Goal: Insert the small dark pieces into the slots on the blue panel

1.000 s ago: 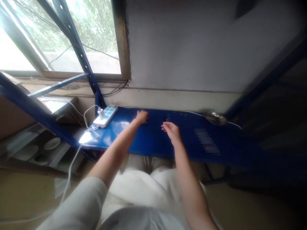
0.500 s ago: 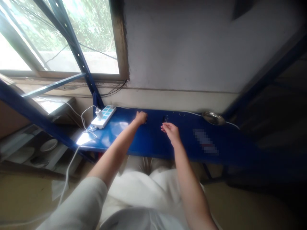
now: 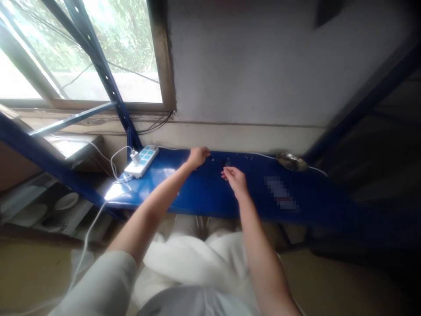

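A glossy blue shelf (image 3: pixel 204 193) runs across in front of me, below a grey wall. My left hand (image 3: pixel 198 156) is raised a little over its far side, fingers curled in a pinch on a tiny dark part I cannot make out. My right hand (image 3: pixel 234 177) hovers just right of it, fingers bent and pinched together near a small dark piece (image 3: pixel 224 163) standing on the shelf. Several tiny specks (image 3: pixel 245 157) lie scattered beyond that piece.
A white power strip (image 3: pixel 141 160) with a plugged-in charger and white cable sits at the shelf's left end. A metal dish (image 3: pixel 292 161) rests at the far right. Blue rack beams (image 3: pixel 98 66) cross the window on the left; bowls (image 3: pixel 66 200) sit on a lower ledge.
My left hand has lifted off the shelf and moved right, towards the right hand, with a small dark bit at its fingertips. The right hand has stayed almost still.
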